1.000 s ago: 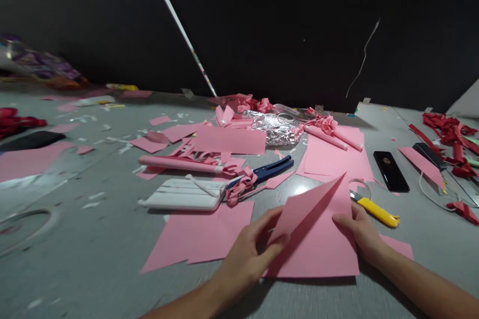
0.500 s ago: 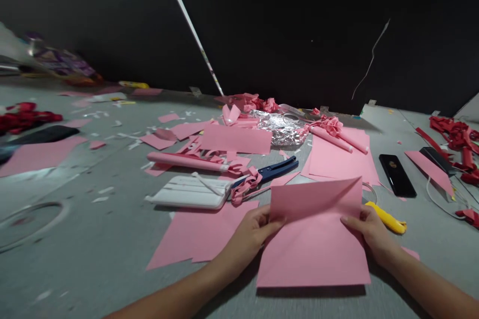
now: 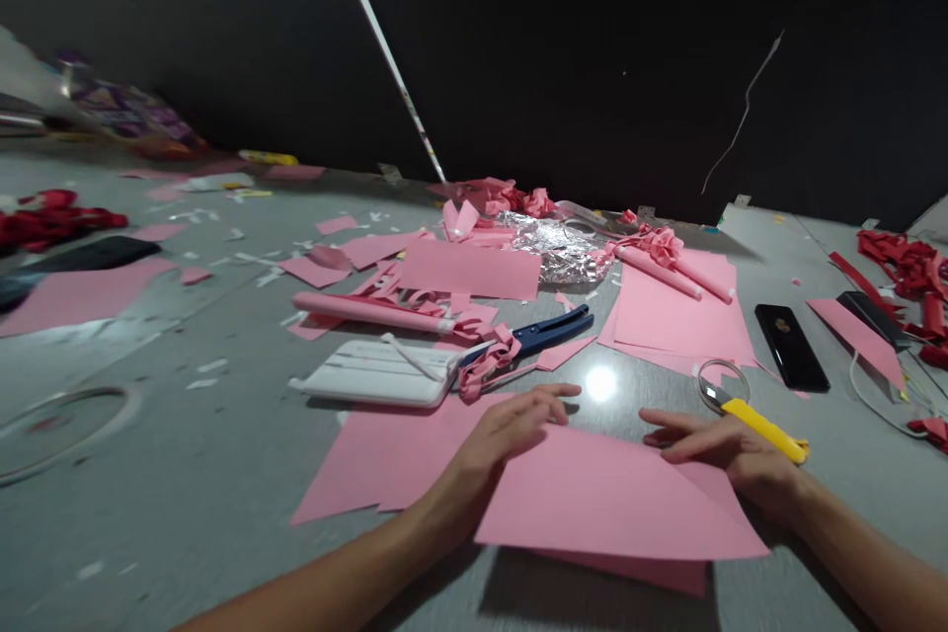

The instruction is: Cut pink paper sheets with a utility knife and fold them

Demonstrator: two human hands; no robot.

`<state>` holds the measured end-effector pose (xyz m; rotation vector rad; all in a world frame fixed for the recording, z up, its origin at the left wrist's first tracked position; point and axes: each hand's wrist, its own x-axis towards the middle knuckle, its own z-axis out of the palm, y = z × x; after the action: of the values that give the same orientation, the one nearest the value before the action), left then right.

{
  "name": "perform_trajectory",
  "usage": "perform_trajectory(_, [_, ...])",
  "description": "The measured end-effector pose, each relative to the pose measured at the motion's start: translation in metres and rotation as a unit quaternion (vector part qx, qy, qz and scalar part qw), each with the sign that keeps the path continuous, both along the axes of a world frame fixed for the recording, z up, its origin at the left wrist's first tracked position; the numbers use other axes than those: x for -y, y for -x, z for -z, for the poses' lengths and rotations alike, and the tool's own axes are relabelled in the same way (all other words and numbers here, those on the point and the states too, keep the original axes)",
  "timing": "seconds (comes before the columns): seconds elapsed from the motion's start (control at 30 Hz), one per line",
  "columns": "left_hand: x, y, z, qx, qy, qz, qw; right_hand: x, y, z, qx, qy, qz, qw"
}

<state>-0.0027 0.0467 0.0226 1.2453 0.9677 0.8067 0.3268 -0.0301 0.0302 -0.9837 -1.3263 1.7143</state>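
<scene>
A pink paper sheet (image 3: 607, 499) lies folded over near the table's front edge. My left hand (image 3: 511, 427) rests flat on its upper left corner with fingers stretched out. My right hand (image 3: 722, 446) presses flat on the upper right part, fingers extended toward the left. Neither hand grips anything. A yellow utility knife (image 3: 762, 429) lies just behind my right hand. More pink sheets (image 3: 392, 459) lie on the table beside my left forearm.
Blue-handled scissors (image 3: 544, 334), a white flat case (image 3: 377, 373), a rolled pink tube (image 3: 370, 312) and crumpled foil (image 3: 555, 252) lie behind. A stack of pink paper (image 3: 673, 316), a black phone (image 3: 791, 360) and red scraps (image 3: 908, 267) are to the right. A tape ring (image 3: 63, 420) lies at left.
The raised top flap of the pink sheet has been folded down flat. Both hands let go of its edges and now press on it with open fingers.
</scene>
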Motion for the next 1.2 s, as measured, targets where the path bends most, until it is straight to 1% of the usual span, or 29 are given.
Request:
perform_trajectory(0.07, [-0.002,0.000,0.005,-0.008,-0.023,0.032,0.999,0.002,-0.003,-0.007,-0.016,-0.009,-0.005,1.000])
perform_trajectory(0.13, [-0.002,-0.001,0.007,-0.002,-0.016,0.048,0.999,0.003,-0.004,-0.012,-0.013,-0.001,-0.012,1.000])
perform_trajectory(0.23, [0.002,-0.005,0.004,-0.017,-0.020,0.060,0.998,-0.001,-0.001,-0.015,0.008,0.047,-0.041,0.998])
perform_trajectory(0.3, [0.007,-0.009,0.002,-0.035,-0.027,0.072,0.996,-0.005,0.007,-0.017,0.037,0.069,-0.029,0.996])
perform_trajectory(0.37, [0.014,-0.015,0.000,-0.041,-0.013,0.093,0.995,-0.007,0.019,-0.020,0.078,0.069,-0.027,0.994])
perform_trajectory(0.47, [0.024,-0.027,-0.005,-0.041,-0.009,0.106,0.993,-0.002,0.039,-0.025,0.142,0.062,-0.067,0.986])
perform_trajectory(0.53, [0.025,-0.036,-0.013,-0.051,-0.033,0.100,0.993,0.005,0.051,-0.023,0.178,0.090,-0.076,0.977])
perform_trajectory(0.6, [0.020,-0.043,-0.021,-0.039,-0.054,0.082,0.994,0.011,0.060,-0.016,0.162,0.116,-0.030,0.979])
perform_trajectory(0.63, [0.016,-0.047,-0.024,-0.021,-0.059,0.057,0.996,0.013,0.064,-0.010,0.124,0.117,0.014,0.985])
perform_trajectory(0.67, [0.012,-0.050,-0.026,0.006,-0.060,0.017,0.998,0.014,0.067,-0.003,0.065,0.112,0.070,0.989])
perform_trajectory(0.7, [0.008,-0.053,-0.025,0.040,-0.057,-0.032,0.997,0.013,0.069,0.004,-0.002,0.104,0.125,0.987])
perform_trajectory(0.73, [0.005,-0.057,-0.023,0.073,-0.047,-0.081,0.993,0.011,0.071,0.010,-0.053,0.098,0.162,0.980])
perform_trajectory(0.77, [0.003,-0.060,-0.020,0.107,-0.032,-0.112,0.987,0.009,0.072,0.015,-0.083,0.093,0.189,0.974])
perform_trajectory(0.8, [0.003,-0.064,-0.015,0.132,-0.011,-0.109,0.985,0.007,0.073,0.018,-0.096,0.089,0.204,0.970])
perform_trajectory(0.83, [0.005,-0.067,-0.009,0.145,0.011,-0.077,0.986,0.006,0.074,0.021,-0.094,0.088,0.213,0.969])
perform_trajectory(0.9, [0.011,-0.071,0.002,0.145,0.044,-0.001,0.988,0.008,0.075,0.024,-0.057,0.086,0.215,0.971])
perform_trajectory(0.93, [0.014,-0.073,0.006,0.135,0.054,0.018,0.989,0.010,0.075,0.024,-0.030,0.085,0.214,0.973])
perform_trajectory(1.07, [0.021,-0.070,0.010,0.095,0.076,0.013,0.992,0.019,0.071,0.021,0.079,0.085,0.219,0.969])
perform_trajectory(1.2, [0.022,-0.067,0.010,0.125,0.100,0.064,0.985,0.022,0.064,0.021,0.134,0.113,0.252,0.952])
